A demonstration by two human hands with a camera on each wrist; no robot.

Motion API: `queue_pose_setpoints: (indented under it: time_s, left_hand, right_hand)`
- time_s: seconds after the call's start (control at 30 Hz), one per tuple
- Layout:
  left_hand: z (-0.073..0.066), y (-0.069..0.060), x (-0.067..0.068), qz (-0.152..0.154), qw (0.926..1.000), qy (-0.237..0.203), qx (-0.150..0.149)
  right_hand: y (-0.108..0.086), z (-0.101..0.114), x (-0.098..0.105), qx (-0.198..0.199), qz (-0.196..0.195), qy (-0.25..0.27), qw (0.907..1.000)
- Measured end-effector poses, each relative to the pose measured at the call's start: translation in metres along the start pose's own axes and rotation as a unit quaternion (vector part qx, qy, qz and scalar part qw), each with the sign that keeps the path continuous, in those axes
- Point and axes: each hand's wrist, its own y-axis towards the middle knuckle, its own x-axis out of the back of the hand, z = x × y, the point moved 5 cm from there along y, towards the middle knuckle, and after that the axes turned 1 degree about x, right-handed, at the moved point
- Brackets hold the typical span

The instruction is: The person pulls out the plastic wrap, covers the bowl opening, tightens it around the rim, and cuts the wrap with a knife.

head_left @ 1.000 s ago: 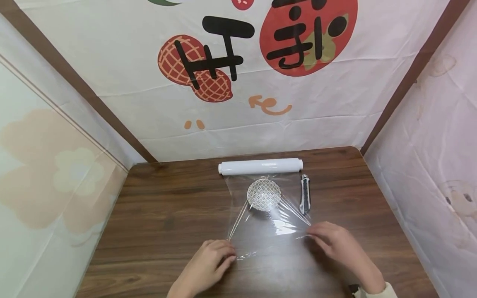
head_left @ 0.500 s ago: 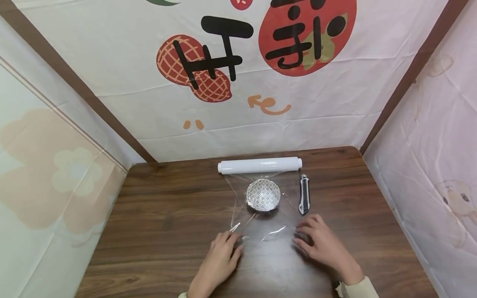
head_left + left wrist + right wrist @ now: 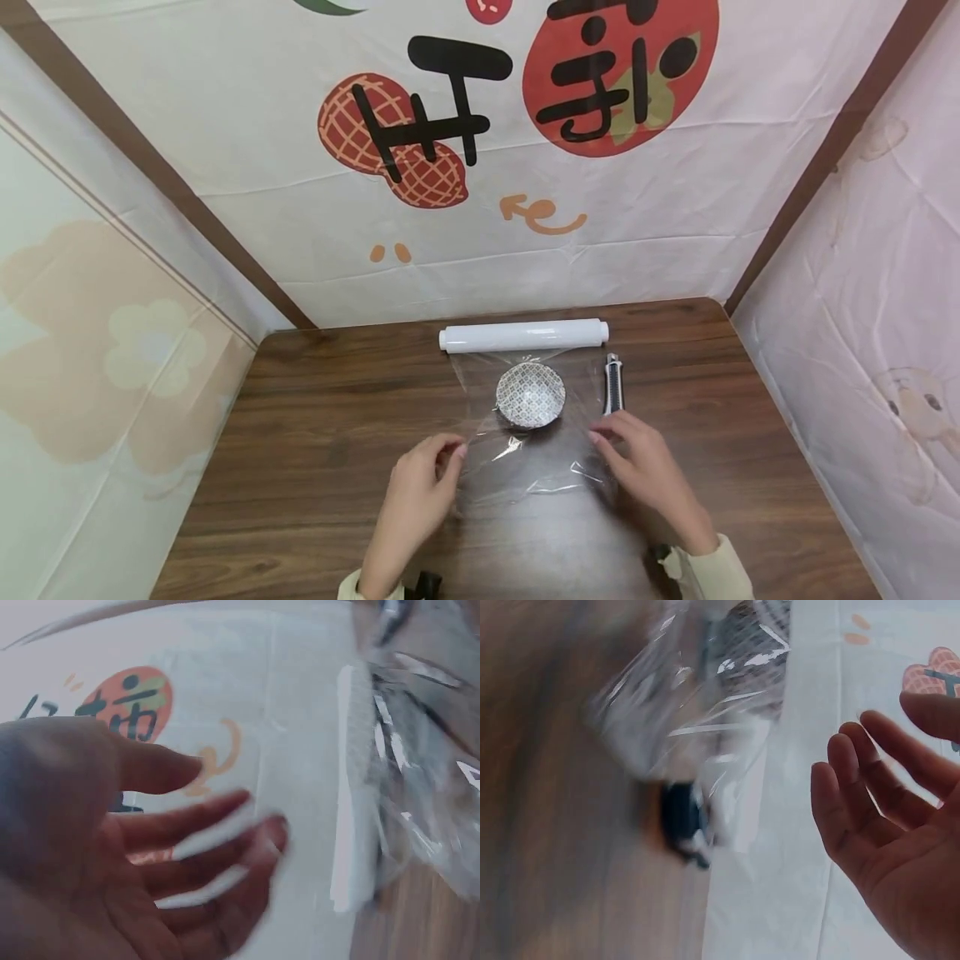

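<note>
A patterned bowl (image 3: 530,395) stands on the table, with clear film (image 3: 525,467) lying over and in front of it. The film runs from a white roll (image 3: 525,336) behind the bowl. My left hand (image 3: 420,487) is at the film's left edge; in the left wrist view this hand (image 3: 187,847) has its fingers apart and nothing between them. At the film's right edge is my right hand (image 3: 648,471), whose fingers are relaxed and apart from the thumb in the right wrist view (image 3: 900,802). Whether fingertips touch the film is unclear.
A utility knife (image 3: 613,383) lies right of the bowl, its near end hidden by my right hand. The wooden table (image 3: 322,450) meets a printed cloth wall (image 3: 375,287) at the back, with more cloth walls at both sides.
Both hands have moved forward along the film, the left also ending further left than half a second ago. The film, earlier stretched taut from the bowl, now lies looser and wrinkled.
</note>
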Motion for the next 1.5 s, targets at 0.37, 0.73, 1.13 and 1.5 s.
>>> queue_pose_setpoints:
  time_s: [0.37, 0.73, 1.13, 1.5]
  left_hand:
    - [0.015, 0.078, -0.069, 0.027, 0.9136, -0.387, 0.120]
    - [0.030, 0.099, -0.119, -0.052, 0.9062, -0.364, 0.209]
    - [0.046, 0.107, -0.142, -0.064, 0.8978, -0.367, 0.236]
    - [0.054, 0.117, -0.131, -0.007, 0.9189, -0.322, 0.227]
  right_hand:
    - [0.048, -0.022, -0.034, -0.211, 0.002, 0.100, 0.9723]
    - [0.068, -0.043, -0.072, -0.308, -0.045, 0.112, 0.9438]
    - [0.068, -0.060, -0.098, -0.394, -0.020, 0.157, 0.9055]
    - [0.075, -0.065, -0.085, -0.397, 0.024, 0.155, 0.9042]
